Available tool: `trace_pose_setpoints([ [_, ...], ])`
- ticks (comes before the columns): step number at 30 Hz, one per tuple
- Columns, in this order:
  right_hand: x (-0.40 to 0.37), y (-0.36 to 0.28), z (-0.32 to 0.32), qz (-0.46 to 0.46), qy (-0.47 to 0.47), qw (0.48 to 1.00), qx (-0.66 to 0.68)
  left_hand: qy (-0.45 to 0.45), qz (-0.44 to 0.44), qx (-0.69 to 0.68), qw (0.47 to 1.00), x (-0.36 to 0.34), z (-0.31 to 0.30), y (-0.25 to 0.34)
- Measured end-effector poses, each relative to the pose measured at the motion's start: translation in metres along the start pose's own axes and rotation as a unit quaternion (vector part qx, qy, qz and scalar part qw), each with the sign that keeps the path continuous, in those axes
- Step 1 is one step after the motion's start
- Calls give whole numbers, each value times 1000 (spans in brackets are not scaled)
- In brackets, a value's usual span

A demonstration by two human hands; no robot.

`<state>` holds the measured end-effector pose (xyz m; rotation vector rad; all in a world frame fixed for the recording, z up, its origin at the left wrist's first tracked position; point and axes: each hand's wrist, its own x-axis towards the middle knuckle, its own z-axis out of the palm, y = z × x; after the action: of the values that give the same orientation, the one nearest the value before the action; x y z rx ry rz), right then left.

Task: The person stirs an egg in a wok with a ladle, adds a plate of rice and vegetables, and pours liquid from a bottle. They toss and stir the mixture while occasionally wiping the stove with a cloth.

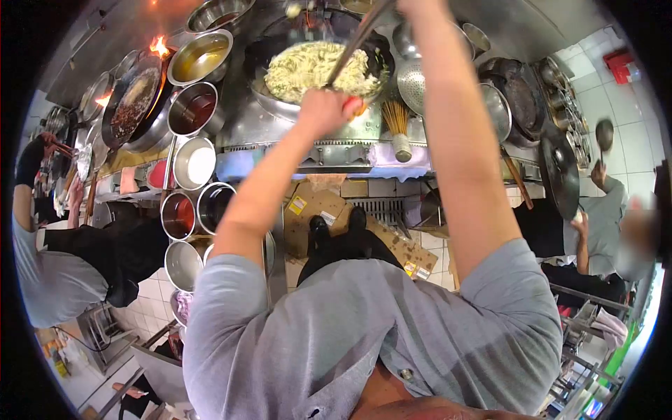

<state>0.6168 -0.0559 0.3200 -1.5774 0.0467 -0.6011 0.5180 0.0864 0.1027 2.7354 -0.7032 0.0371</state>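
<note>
My left hand (325, 110) is closed at the near rim of a large wok (276, 106), at the lower end of a long metal tool (355, 43). A small red and orange thing shows beside its fingers. Pale, shredded-looking food with green bits (318, 66) fills the wok. The tool slants over the food up to the top edge. My right hand (418, 5) is near the tool's upper part, blurred and cut off by the frame, so its grip is not clear.
Metal bowls and pots (193, 162) stand on the left; a pan (133, 105) has flames by it. Right of the wok are a bamboo brush (397, 129), a perforated ladle (411, 87) and a dark pan (514, 98). Co-workers (66, 269) (595, 224) stand on both sides.
</note>
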Motion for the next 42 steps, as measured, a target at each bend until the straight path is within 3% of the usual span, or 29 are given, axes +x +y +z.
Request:
trace_pose_setpoints([
  [2,-33,44,14,3,72,997,22,26,-41,13,999,-24,92,-4],
  [4,-50,35,4,9,63,998,-14,-36,-53,-57,996,-59,108,11],
  [7,-36,10,-6,83,-37,995,43,-135,24,5,991,-78,25,38],
  [8,-44,-22,-15,103,-85,988,76,-188,-36,-57,980,-63,-43,45],
  [10,-44,-61,-31,20,-97,990,97,-53,-17,-46,997,-26,-73,20],
  [11,-50,-52,-23,26,-94,990,97,33,21,-10,999,-12,-64,4],
  [12,-54,-38,-6,26,-32,997,65,35,36,64,997,-1,-26,-7],
  [14,-54,29,25,-29,117,993,17,64,9,36,997,-21,69,-6],
  [16,-64,46,15,20,73,990,117,40,-36,-60,997,-56,119,-1],
  [17,-60,47,8,-2,38,994,98,37,-35,-62,997,-72,113,9],
  [18,-55,49,-1,-21,1,997,79,-42,-7,-58,997,-90,94,20],
  [19,-60,20,-6,43,-15,999,5,-118,21,-50,992,-93,64,26],
  [20,-66,-5,-7,82,-3,996,44,-156,17,-10,987,-81,3,42],
  [21,-70,-37,-15,44,-31,998,40,-155,-50,-78,984,-67,-46,43],
  [22,-68,-57,-27,5,-64,997,36,-121,-68,-140,980,-41,-57,31],
  [23,-55,-50,-35,-31,-65,988,133,-31,8,-26,999,-25,-82,28],
  [24,-58,-42,-28,-30,-59,989,132,-35,13,-26,999,-13,-62,19],
  [26,-70,-7,4,-25,43,999,-12,28,50,3,998,-4,22,2],
  [27,-56,51,19,-106,176,978,-33,142,44,-16,989,-23,79,-1],
  [28,-66,55,12,-8,117,993,29,151,21,-13,988,-41,112,0],
  [30,-77,37,-5,-79,79,993,-47,-44,-20,-51,997,-79,128,7],
  [31,-78,23,-9,4,39,999,-34,-121,-8,-52,991,-98,104,24],
  [32,-72,7,-10,83,-2,996,-17,-193,5,-49,980,-98,61,38],
  [34,-77,-40,-24,84,-34,995,33,-213,-68,-72,972,-70,-44,53],
  [35,-95,-85,-19,69,36,995,69,-152,-38,-63,986,-48,-65,44],
  [36,-70,-60,-41,-55,-34,991,119,-96,-6,-52,994,-24,-70,28],
  [38,-93,-53,-21,-58,-6,998,14,-44,35,-6,998,8,-22,2],
  [40,-84,27,12,-1,114,991,72,151,48,17,987,-19,85,0],
  [42,-82,48,4,15,148,986,73,72,2,-3,997,-62,129,5],
])
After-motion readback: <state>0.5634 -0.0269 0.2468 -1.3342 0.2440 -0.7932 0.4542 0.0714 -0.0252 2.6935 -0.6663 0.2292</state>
